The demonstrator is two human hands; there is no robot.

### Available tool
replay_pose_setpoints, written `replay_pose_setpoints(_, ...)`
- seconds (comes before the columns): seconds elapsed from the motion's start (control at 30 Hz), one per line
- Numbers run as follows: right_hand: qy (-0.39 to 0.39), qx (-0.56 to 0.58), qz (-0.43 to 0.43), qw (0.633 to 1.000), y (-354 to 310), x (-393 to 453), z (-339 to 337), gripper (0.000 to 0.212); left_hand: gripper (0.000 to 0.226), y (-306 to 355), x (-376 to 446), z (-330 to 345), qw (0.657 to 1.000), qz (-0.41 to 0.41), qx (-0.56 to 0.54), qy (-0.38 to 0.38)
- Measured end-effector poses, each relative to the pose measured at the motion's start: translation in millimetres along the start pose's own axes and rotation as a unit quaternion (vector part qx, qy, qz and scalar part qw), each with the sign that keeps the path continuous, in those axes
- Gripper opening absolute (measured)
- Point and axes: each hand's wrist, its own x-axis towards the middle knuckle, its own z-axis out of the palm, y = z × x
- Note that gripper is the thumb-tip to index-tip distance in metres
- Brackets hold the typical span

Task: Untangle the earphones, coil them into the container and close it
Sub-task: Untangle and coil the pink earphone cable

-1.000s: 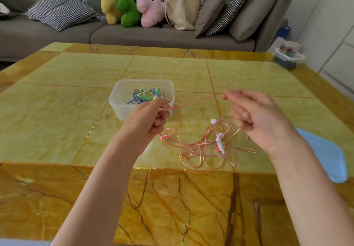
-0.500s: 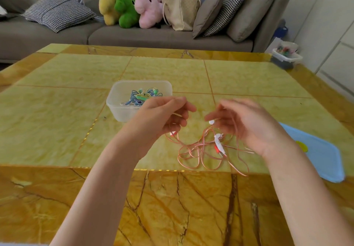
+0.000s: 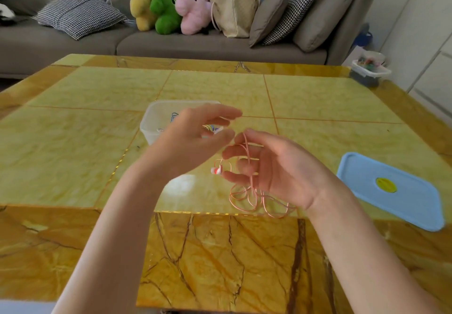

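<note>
The pink earphones (image 3: 253, 197) hang in loose loops from my right hand (image 3: 281, 172) down to the table, about mid-table near the yellow tiles' front edge. The cable runs over that hand's loosely curled fingers and across the palm. A white and red earbud (image 3: 216, 170) dangles beside its fingertips. My left hand (image 3: 193, 140) hovers just to the left with fingers stretched out and blurred, holding nothing I can see. It partly covers the clear plastic container (image 3: 154, 120), which holds several coloured cables. The blue lid (image 3: 362, 186) lies flat at the right.
The yellow marble table (image 3: 73, 154) has a brown border at the front. A sofa (image 3: 220, 44) with cushions, plush toys and a woven bag stands behind it. A small bin (image 3: 370, 70) of items sits past the far right corner.
Both hands came together and rose. My right hand turned palm inward and lifted the cable off the table in loops. My left hand let go of its end and spread its fingers.
</note>
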Motion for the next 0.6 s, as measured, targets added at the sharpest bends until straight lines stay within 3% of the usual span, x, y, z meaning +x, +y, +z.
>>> replay_pose_setpoints(0.13, -0.011, -0.103, -0.042, 0.994, -12, -7, -3, 0.024, 0.023, 0, -3, 19, 0.974, -0.043, -0.156, -0.158)
replay_pose_setpoints(0.2, 0.018, -0.143, -0.068, 0.987, -18, -11, -10, 0.021, 0.031, -1, -3, 27, 0.965, -0.059, -0.189, -0.174)
replay_pose_setpoints(0.3, 0.12, -0.179, -0.115, 0.97, -23, -13, -19, 0.011, 0.033, -7, -1, 30, 0.969, -0.093, -0.163, -0.16)
replay_pose_setpoints(0.43, 0.256, -0.274, -0.185, 0.908, -26, -15, -28, 0.007, 0.031, -18, -4, 31, 0.954, -0.126, -0.171, -0.21)
replay_pose_setpoints(0.5, 0.291, -0.297, -0.203, 0.887, -27, -15, -31, 0.007, 0.029, -20, -5, 33, 0.94, -0.146, -0.204, -0.23)
replay_pose_setpoints(0.6, 0.303, -0.269, -0.217, 0.888, -30, -16, -35, 0.009, 0.027, -20, -5, 32, 0.926, -0.165, -0.249, -0.229)
